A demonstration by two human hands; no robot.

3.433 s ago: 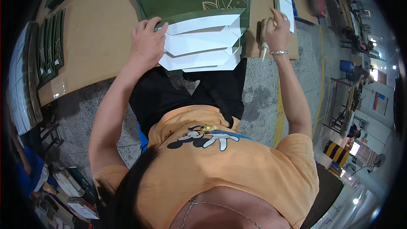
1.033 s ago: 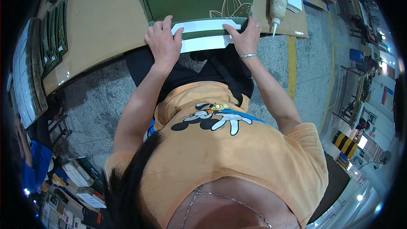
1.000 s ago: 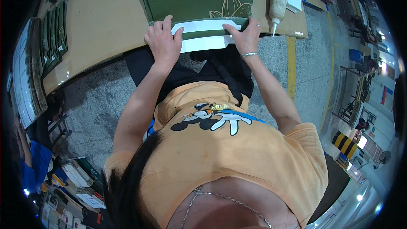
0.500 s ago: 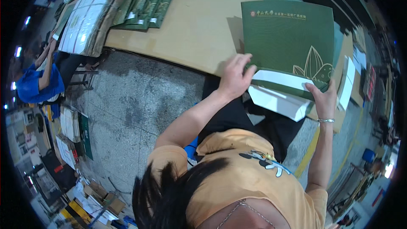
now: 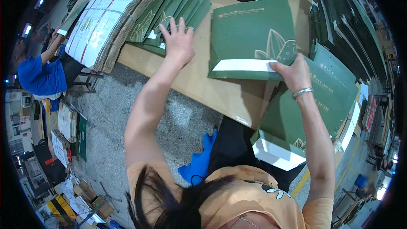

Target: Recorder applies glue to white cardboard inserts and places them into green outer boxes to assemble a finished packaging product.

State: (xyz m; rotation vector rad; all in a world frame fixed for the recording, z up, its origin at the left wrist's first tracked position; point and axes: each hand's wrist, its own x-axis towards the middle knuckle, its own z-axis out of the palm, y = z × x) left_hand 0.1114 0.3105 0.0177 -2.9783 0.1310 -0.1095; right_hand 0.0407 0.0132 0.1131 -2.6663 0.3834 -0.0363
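My right hand (image 5: 293,73) grips the lower right corner of a flat green paper bag (image 5: 254,38) with a leaf print and a white folded bottom edge, lying on the brown cardboard-topped table (image 5: 220,93). My left hand (image 5: 178,40) is stretched out to the left with fingers spread, resting on a fanned row of folded green bags (image 5: 178,12). Another flat green bag (image 5: 305,114) with a white base lies under my right forearm, hanging over the table's edge toward my lap.
A tall stack of flat printed sheets (image 5: 106,17) fills the table's left end. More green bags stand stacked at the right (image 5: 352,34). Another person in blue (image 5: 38,72) works at far left. Boxes and clutter (image 5: 68,152) sit on the concrete floor.
The view swung left. My left hand left the bag and reached out onto the fanned green bags. My right hand still holds the leaf-print bag, now lying flat on the table.
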